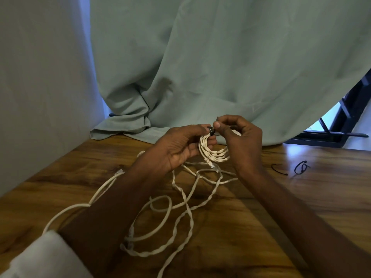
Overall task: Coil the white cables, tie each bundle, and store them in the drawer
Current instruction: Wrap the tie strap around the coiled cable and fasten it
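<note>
With the left hand (178, 146) gripping the coiled bundle (213, 150) above the tabletop (301, 197) and the right hand (235, 135) pinching the black tie (211, 131) at its top, cinch snugly while keeping the loops stacked, clear of the loose cables (176, 213)

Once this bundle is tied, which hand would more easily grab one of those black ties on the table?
Probably the right hand. The spare black ties lie on the wooden table on its side, while the left hand grips the coiled white cable and would have to cross over.
</note>
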